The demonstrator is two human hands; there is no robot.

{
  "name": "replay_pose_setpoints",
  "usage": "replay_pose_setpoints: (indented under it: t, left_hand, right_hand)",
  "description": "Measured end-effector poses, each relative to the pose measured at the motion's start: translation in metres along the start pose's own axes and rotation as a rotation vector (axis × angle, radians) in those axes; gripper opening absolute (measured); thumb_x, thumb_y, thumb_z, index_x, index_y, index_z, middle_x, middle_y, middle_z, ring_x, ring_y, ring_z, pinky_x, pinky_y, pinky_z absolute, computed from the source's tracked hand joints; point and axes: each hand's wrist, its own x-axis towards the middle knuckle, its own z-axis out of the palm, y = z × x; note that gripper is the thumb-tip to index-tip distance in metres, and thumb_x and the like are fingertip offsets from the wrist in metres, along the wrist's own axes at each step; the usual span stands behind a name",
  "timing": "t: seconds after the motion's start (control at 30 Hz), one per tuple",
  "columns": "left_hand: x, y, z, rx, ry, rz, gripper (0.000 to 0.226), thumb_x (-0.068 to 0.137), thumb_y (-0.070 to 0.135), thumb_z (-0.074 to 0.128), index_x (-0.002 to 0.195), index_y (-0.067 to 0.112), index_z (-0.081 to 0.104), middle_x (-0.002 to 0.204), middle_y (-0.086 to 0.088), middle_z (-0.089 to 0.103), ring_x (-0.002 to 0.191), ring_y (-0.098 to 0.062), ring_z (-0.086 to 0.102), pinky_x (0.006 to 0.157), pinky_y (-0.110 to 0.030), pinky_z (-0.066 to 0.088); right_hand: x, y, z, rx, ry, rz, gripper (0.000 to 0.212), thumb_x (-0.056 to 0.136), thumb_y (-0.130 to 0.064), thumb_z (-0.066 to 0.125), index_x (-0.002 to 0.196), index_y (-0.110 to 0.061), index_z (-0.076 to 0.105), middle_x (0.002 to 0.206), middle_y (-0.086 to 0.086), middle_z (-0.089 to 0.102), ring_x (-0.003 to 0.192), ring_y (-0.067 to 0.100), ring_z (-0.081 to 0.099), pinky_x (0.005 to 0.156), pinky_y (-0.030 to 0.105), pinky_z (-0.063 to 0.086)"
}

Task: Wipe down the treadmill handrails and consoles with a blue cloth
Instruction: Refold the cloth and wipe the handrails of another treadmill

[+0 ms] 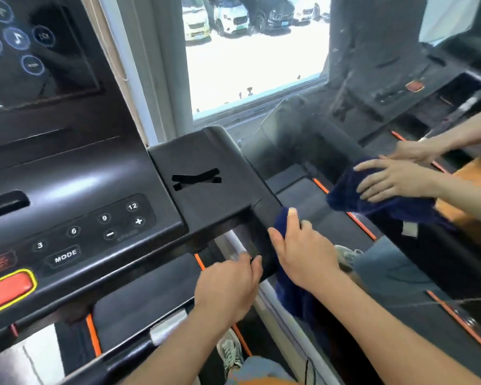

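Note:
The black treadmill console [95,190] fills the left, with number keys and a MODE key. Its right handrail arm [206,195] runs toward me. My right hand [303,257] presses a dark blue cloth [292,295] against the outer side of that arm; the cloth bunches under my fingers and hangs down below the palm. My left hand [228,287] sits just left of it, fingers curled over the inner edge of the arm beside a silver rail [235,243]. Much of the cloth is hidden under my right hand.
A reflective surface [400,93] on the right repeats my hands and the cloth [372,207]. A red stop button [6,290] sits at the console's lower left, a dark touchscreen [25,51] above. A window [247,65] shows parked cars. My shoe [229,351] stands on the belt.

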Motion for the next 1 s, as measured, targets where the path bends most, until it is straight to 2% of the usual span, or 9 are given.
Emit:
replay_pose_setpoints:
  t: [0.2, 0.3, 0.43, 0.6, 0.7, 0.77, 0.87, 0.93, 1.0]
  left_hand:
    - [-0.004, -0.005, 0.004, -0.046, -0.039, 0.042, 0.031, 0.103, 0.041, 0.024, 0.106, 0.019, 0.046, 0.096, -0.011, 0.068, 0.084, -0.040, 0.065, 0.063, -0.041, 0.044]
    - [-0.009, -0.011, 0.006, -0.144, -0.028, 0.044, 0.032, 0.101, 0.045, 0.027, 0.108, 0.021, 0.047, 0.108, -0.006, 0.065, 0.099, -0.033, 0.063, 0.073, -0.039, 0.045]
    - [-0.021, -0.026, 0.005, -0.507, 0.156, 0.063, 0.036, 0.094, 0.019, 0.048, 0.130, 0.017, 0.050, 0.125, -0.004, 0.055, 0.117, -0.024, 0.049, 0.098, -0.030, 0.035]
    - [-0.034, -0.037, 0.002, -0.486, 0.261, 0.043, 0.038, 0.087, 0.005, 0.048, 0.122, 0.013, 0.060, 0.128, -0.005, 0.055, 0.117, -0.026, 0.046, 0.100, -0.027, 0.033]
    - [-0.038, -0.040, 0.004, -0.510, 0.197, 0.013, 0.044, 0.088, 0.009, 0.046, 0.131, 0.019, 0.050, 0.130, -0.001, 0.054, 0.118, -0.024, 0.047, 0.095, -0.031, 0.038]
    - [-0.040, -0.039, 0.004, -0.509, 0.167, 0.017, 0.052, 0.085, 0.011, 0.046, 0.135, 0.026, 0.043, 0.130, 0.002, 0.055, 0.115, -0.023, 0.049, 0.089, -0.033, 0.041]
    - [-0.040, -0.035, -0.006, -0.612, 0.152, 0.033, 0.063, 0.083, 0.011, 0.048, 0.140, 0.032, 0.031, 0.121, 0.011, 0.058, 0.107, -0.015, 0.055, 0.081, -0.030, 0.045]
    - [-0.034, -0.026, -0.017, -0.694, 0.152, 0.085, 0.058, 0.089, 0.015, 0.049, 0.137, 0.038, 0.029, 0.104, 0.020, 0.059, 0.090, -0.004, 0.058, 0.071, -0.023, 0.043]
    - [-0.021, -0.012, -0.023, -0.728, 0.136, 0.218, 0.049, 0.092, 0.021, 0.046, 0.136, 0.038, 0.032, 0.112, 0.018, 0.058, 0.095, -0.005, 0.059, 0.074, -0.031, 0.048]
  right_hand:
    - [0.029, -0.032, 0.005, 0.087, 0.075, 0.015, 0.068, 0.099, -0.052, 0.032, 0.153, -0.017, 0.012, 0.140, 0.015, 0.044, 0.113, 0.034, 0.054, 0.084, 0.044, 0.045]
    - [-0.014, -0.010, 0.019, 0.092, 0.240, -0.077, 0.058, 0.093, -0.029, 0.058, 0.145, -0.012, 0.039, 0.145, 0.016, 0.046, 0.122, 0.035, 0.053, 0.092, 0.045, 0.047]
    - [-0.063, -0.029, 0.048, 0.211, 0.418, -0.283, 0.036, 0.083, -0.020, 0.055, 0.115, -0.010, 0.067, 0.123, 0.011, 0.066, 0.115, 0.031, 0.061, 0.096, 0.044, 0.048]
    - [-0.053, -0.072, 0.045, 0.304, 0.324, -0.233, 0.033, 0.089, -0.031, 0.036, 0.089, -0.022, 0.068, 0.092, -0.002, 0.068, 0.094, 0.021, 0.062, 0.094, 0.041, 0.038]
    - [-0.031, -0.076, 0.028, 0.180, 0.286, -0.300, 0.030, 0.083, -0.026, 0.042, 0.056, -0.020, 0.055, 0.058, 0.000, 0.062, 0.059, 0.025, 0.061, 0.068, 0.036, 0.033]
    - [-0.021, -0.079, 0.014, 0.162, 0.157, -0.275, 0.029, 0.085, -0.026, 0.044, 0.062, -0.017, 0.059, 0.070, 0.002, 0.068, 0.069, 0.025, 0.064, 0.065, 0.032, 0.036]
    - [-0.016, -0.077, 0.004, 0.665, 0.040, -0.058, 0.022, 0.084, -0.026, 0.050, 0.084, -0.024, 0.073, 0.086, -0.007, 0.072, 0.086, 0.014, 0.065, 0.069, 0.028, 0.046]
    - [-0.022, -0.072, 0.004, 1.131, 0.135, 0.042, 0.027, 0.081, -0.008, 0.053, 0.090, -0.020, 0.076, 0.087, -0.006, 0.074, 0.086, 0.010, 0.067, 0.079, 0.030, 0.053]
    - [-0.029, -0.063, 0.003, 1.445, 0.249, 0.159, 0.036, 0.078, 0.008, 0.048, 0.094, -0.012, 0.074, 0.090, 0.001, 0.074, 0.087, 0.011, 0.069, 0.083, 0.030, 0.055]
